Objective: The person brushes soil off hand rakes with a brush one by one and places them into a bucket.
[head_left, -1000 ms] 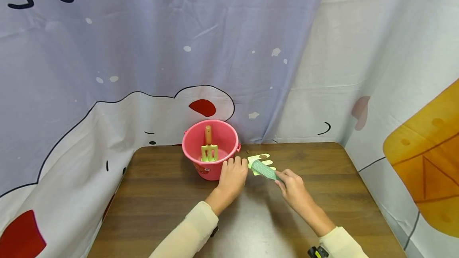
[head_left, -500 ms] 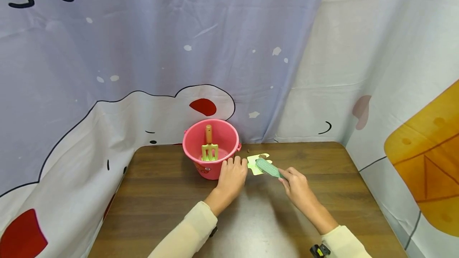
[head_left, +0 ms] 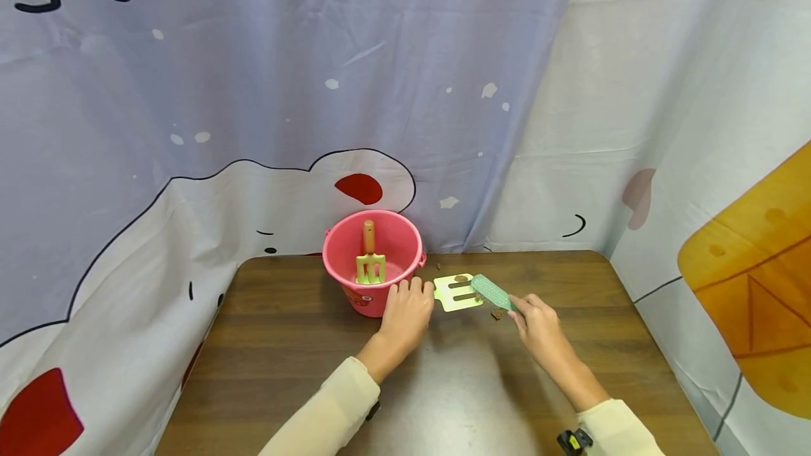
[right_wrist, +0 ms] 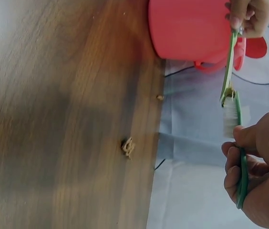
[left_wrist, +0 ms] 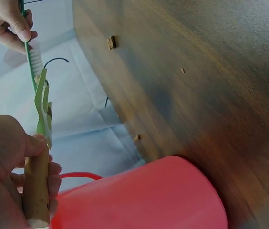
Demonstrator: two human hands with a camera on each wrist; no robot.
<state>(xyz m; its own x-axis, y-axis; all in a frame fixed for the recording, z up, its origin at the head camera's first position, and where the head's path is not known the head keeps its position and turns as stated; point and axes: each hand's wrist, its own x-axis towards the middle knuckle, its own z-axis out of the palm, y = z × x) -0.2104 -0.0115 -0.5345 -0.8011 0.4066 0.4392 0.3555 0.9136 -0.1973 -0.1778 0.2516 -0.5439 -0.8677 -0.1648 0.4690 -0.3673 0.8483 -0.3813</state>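
My left hand (head_left: 405, 312) grips the wooden handle (left_wrist: 36, 186) of a pale green hand fork (head_left: 446, 295), held over the table beside the bucket. Its tines point right, with a brown crumb on one. My right hand (head_left: 541, 329) holds a green brush (head_left: 491, 292) by its handle. The white bristles (right_wrist: 230, 121) meet the tine tips, where brown bits (right_wrist: 229, 91) cling. A brown clump (right_wrist: 128, 147) lies on the tabletop below, and a smaller crumb (head_left: 438, 267) lies farther back.
The pink bucket (head_left: 374, 305) stands at the back of the wooden table (head_left: 285, 371), just left of the left hand. Inside it leans a second green fork (head_left: 369, 236) with a wooden handle. A printed curtain (head_left: 412, 90) hangs behind the table.
The brush has slid right along the fork to the tine tips, and the right hand has moved right with it. The fork's face shows more fully. A brown clump on the table has come into sight.
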